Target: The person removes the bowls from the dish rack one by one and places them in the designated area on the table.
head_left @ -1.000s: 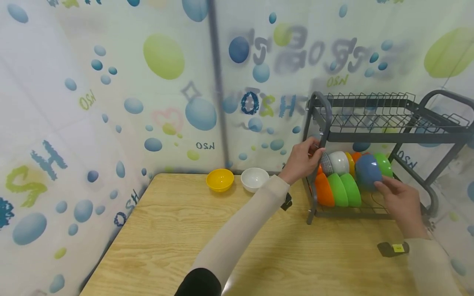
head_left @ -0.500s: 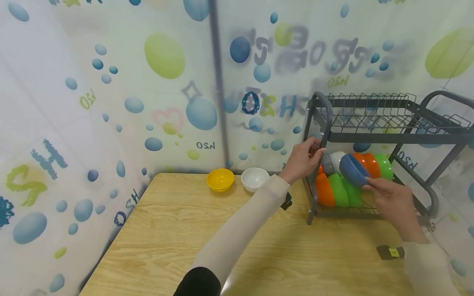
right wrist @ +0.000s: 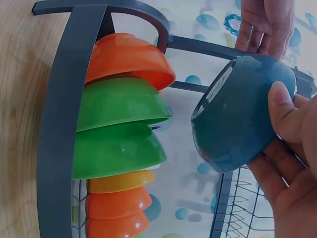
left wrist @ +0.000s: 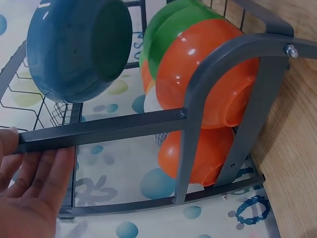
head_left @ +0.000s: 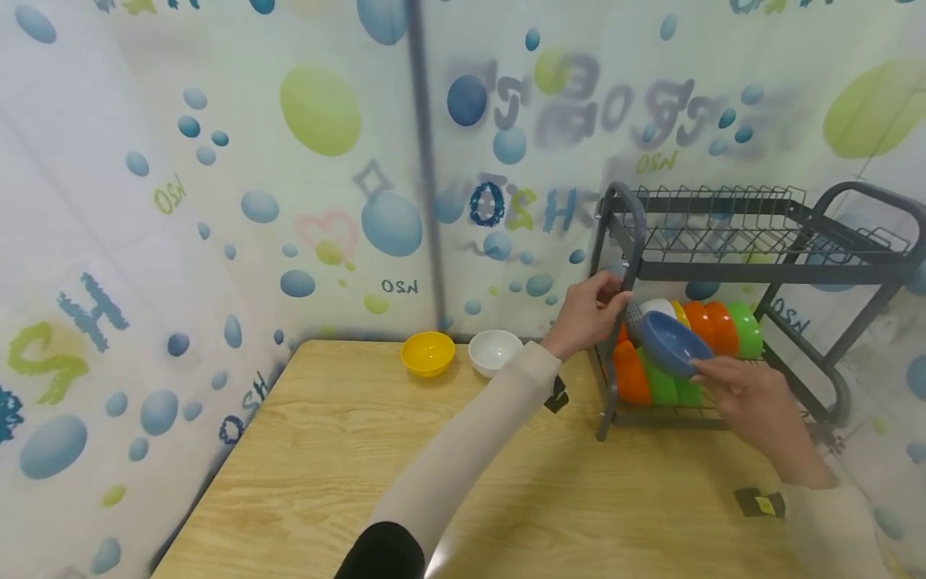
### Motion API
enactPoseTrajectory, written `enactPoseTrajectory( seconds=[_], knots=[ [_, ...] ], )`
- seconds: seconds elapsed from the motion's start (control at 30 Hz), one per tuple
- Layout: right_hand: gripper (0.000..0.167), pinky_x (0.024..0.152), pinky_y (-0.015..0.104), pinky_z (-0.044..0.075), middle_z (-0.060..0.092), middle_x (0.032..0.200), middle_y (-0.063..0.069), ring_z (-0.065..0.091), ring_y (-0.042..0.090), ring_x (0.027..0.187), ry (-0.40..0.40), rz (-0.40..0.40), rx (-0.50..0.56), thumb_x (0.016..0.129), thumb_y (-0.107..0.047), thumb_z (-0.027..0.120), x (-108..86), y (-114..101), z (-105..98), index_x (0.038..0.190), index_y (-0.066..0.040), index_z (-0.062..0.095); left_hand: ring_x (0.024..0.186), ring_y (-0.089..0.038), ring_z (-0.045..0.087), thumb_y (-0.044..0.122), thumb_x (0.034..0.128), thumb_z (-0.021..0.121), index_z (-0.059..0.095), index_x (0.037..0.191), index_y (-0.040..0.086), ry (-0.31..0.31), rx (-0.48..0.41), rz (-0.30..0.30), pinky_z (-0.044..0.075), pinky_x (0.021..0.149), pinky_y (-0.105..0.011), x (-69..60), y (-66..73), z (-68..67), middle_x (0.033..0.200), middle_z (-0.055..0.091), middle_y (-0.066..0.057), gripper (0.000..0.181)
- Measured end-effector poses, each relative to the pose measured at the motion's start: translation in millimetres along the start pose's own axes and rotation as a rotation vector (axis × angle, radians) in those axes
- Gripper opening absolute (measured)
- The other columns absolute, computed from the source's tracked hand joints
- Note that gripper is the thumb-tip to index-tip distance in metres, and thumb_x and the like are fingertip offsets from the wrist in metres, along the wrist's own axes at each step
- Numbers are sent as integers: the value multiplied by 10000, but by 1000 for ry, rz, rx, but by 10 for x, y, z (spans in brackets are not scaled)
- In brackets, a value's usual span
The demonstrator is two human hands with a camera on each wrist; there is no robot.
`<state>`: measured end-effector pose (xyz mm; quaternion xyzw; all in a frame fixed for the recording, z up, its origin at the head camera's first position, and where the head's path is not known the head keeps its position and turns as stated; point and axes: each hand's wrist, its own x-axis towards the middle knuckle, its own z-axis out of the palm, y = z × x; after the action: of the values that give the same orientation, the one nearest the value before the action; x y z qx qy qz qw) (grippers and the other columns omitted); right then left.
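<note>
My right hand pinches the rim of a blue bowl, which is tilted in front of the bowls on the rack's lower level; thumb and fingers grip it in the right wrist view. My left hand holds the left side bar of the dark rack, and in the left wrist view its fingers curl round that bar. Orange bowls, green bowls and a white bowl stand on edge in rows behind the blue one.
On the wooden table, a yellow bowl and a white bowl stand upright near the back edge, left of the rack. The rack's upper wire tier holds no bowls. A patterned curtain hangs behind.
My right hand has moved left with the blue bowl and turned it, showing more of its inside. Orange bowls behind it have come into view. My left hand stays on the rack.
</note>
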<state>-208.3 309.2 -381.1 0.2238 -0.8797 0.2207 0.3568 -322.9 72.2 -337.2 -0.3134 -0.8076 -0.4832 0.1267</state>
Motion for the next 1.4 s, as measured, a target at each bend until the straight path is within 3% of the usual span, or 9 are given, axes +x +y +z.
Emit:
enactPoseTrajectory(
  seconds=[0.17,0.27,0.47,0.57,0.73,1.0,1.13,1.23,1.4],
  knots=[
    [363,817,-50,387,788,895,127,474,-250,913,15,-43,30,702,194,798,-16,-59,-13,1017,14,802,1062,-117,694,342,1054,585,646,1312,146,-38,-9,-61,534,839,-137,-26,1,-56,1212,735,-49,330],
    [400,796,-31,404,785,879,111,490,-222,876,16,-66,42,678,203,807,-11,-100,-30,1014,-13,810,1088,-112,690,384,1050,582,605,1413,183,-72,-29,-69,547,853,-163,-67,-25,-117,1263,727,-40,415],
    [462,701,23,453,771,862,85,527,-150,833,5,-161,104,620,251,796,12,-180,-61,998,-15,811,1148,-152,671,356,1043,604,570,1457,177,-91,-97,-9,557,950,-208,-213,-103,-246,1296,689,-66,452],
    [502,755,10,474,776,891,105,539,-208,947,12,-209,159,591,302,718,25,-218,-49,977,-6,808,1207,-141,632,345,1037,618,573,1456,166,-102,-60,60,553,1020,-298,-296,-111,-287,1329,664,-51,458],
    [553,787,9,475,774,902,98,542,-218,1005,33,-294,192,533,322,640,39,-292,30,948,-3,804,1266,-146,576,342,1007,671,569,1460,164,-134,79,212,497,1071,-280,-485,-84,-342,1392,622,-8,497],
    [642,876,17,477,776,950,56,701,181,806,-57,-385,147,478,328,574,67,-431,116,981,0,802,1277,-133,499,383,971,714,595,1421,150,-253,266,396,443,1095,-247,-841,46,-476,1348,608,-3,521],
    [629,861,37,496,777,970,37,703,179,793,-99,-410,139,495,314,597,73,-498,127,998,-3,802,1251,-123,498,380,973,703,617,1376,124,-301,429,558,444,1073,-181,-993,49,-519,1307,600,7,485],
    [632,886,44,492,779,988,33,714,200,835,-110,-428,129,492,302,622,80,-542,135,1005,-18,807,1173,-114,535,354,976,703,655,1302,117,-295,513,668,458,1030,-155,-1080,55,-559,1229,624,12,406],
    [644,1027,42,419,785,1008,33,731,260,916,-118,-461,110,496,294,645,99,-617,172,1009,-53,819,1084,-103,590,317,992,690,705,1189,141,-301,613,722,490,992,-175,-1210,74,-634,1145,681,30,264]
  ],
)
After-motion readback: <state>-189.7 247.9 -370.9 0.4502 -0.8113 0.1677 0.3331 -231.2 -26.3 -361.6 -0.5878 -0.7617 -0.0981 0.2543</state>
